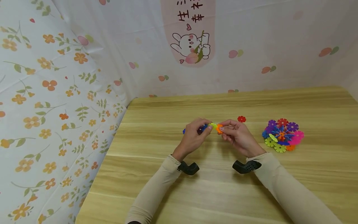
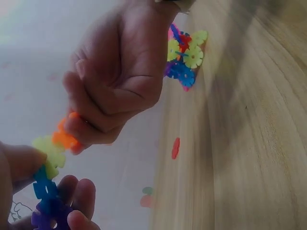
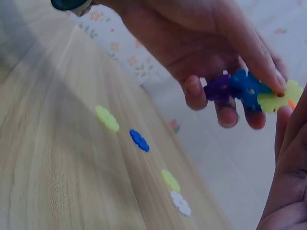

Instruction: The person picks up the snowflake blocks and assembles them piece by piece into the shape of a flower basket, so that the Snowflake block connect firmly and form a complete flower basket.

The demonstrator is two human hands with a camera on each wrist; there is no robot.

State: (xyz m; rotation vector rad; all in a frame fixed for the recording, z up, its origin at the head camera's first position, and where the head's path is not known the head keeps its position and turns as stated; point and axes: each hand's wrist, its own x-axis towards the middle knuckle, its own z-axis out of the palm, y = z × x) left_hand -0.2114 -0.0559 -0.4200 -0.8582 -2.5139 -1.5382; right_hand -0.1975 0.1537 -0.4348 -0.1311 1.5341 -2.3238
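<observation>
My left hand pinches a short chain of notched plastic snowflake discs between thumb and fingers. In the right wrist view the chain runs from a purple disc through a blue disc to a yellow-green disc. The thumb presses on the yellow-green one. My right hand pinches an orange snowflake disc, whose edge meets the yellow-green disc in the left wrist view. How deeply their slots engage, I cannot tell. Both hands are raised above the wooden table.
A colourful cluster of snowflake discs sits right of my right hand. A red disc lies behind that hand. The right wrist view shows loose yellow-green, blue and white discs on the table. Patterned cloth hangs behind.
</observation>
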